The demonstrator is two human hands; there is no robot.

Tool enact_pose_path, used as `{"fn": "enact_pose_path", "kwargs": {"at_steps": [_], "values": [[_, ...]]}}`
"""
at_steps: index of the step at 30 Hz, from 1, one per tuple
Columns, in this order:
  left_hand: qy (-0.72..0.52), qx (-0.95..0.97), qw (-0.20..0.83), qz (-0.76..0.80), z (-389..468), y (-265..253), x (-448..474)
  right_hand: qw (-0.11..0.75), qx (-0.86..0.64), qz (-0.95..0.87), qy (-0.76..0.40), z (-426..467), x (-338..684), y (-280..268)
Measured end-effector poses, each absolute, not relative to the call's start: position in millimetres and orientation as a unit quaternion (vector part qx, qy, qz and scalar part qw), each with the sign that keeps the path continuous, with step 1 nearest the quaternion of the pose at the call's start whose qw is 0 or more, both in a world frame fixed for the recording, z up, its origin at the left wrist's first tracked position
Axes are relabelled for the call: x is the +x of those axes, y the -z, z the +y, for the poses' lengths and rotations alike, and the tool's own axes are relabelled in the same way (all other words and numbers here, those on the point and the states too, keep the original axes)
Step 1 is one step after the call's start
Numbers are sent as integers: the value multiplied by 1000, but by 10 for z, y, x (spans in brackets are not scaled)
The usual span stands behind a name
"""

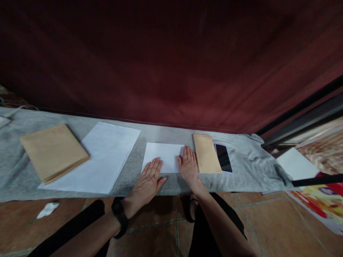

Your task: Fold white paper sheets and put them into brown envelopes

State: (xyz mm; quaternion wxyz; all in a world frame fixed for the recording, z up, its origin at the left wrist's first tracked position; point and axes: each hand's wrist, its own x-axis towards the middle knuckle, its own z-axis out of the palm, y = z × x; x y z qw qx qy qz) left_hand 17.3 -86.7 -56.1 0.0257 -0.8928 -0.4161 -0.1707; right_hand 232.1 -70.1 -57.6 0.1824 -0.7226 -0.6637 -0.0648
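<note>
A white sheet of paper, seemingly folded, lies flat on the grey cloth in front of me. My left hand rests on its lower left part, fingers stretched out flat and thumb off the near edge. Across the right edge of the same paper lies my right hand, open too, its thumb a little apart from the fingers. A brown paper envelope is just to the right of that hand. Neither hand grips anything.
Farther left, a stack of brown envelopes overlaps large white sheets. A phone lies beside the single envelope. The grey cloth covers a narrow surface against a dark red backing. A colourful box stands at lower right.
</note>
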Motion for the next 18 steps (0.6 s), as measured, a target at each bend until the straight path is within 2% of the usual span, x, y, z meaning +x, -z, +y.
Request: {"fn": "enact_pose_path", "kwargs": {"at_steps": [8, 18], "values": [[141, -904, 20, -404, -866, 573, 120, 167, -564, -809, -9, -1165, 1893, 535], [126, -890, 10, -438, -864, 535, 30, 146, -627, -764, 46, -1229, 2172, 596]]}}
